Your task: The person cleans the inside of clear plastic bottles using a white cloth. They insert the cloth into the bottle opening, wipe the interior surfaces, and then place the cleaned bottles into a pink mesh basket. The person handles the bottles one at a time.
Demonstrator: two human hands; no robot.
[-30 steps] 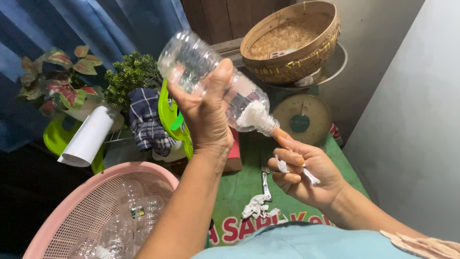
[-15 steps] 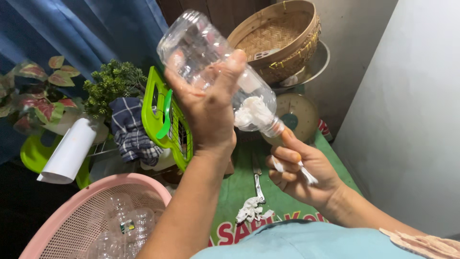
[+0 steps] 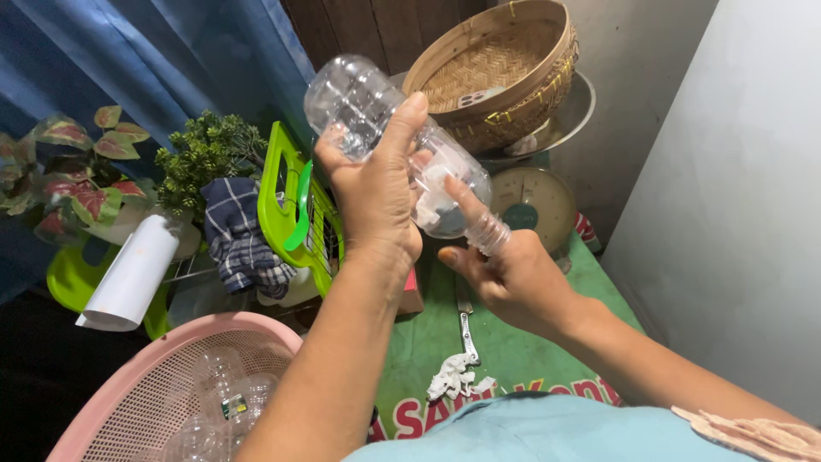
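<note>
The clear ribbed plastic bottle (image 3: 402,154) is held aloft over the green cloth-covered table (image 3: 522,351), clamped in the left hand (image 3: 374,197). Its white label, half peeled a moment ago, is now nearly gone; the right hand (image 3: 505,274) pinches at the neck, so stripping looks almost finished.

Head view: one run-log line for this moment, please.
left hand: grips clear plastic bottle, tilted | right hand: at bottle neck | below: pink basket with bottles

Left hand (image 3: 372,192) raised, its grip closed, fingers wrapped; right hand (image 3: 513,278) beneath, forefinger extended upward.
</note>
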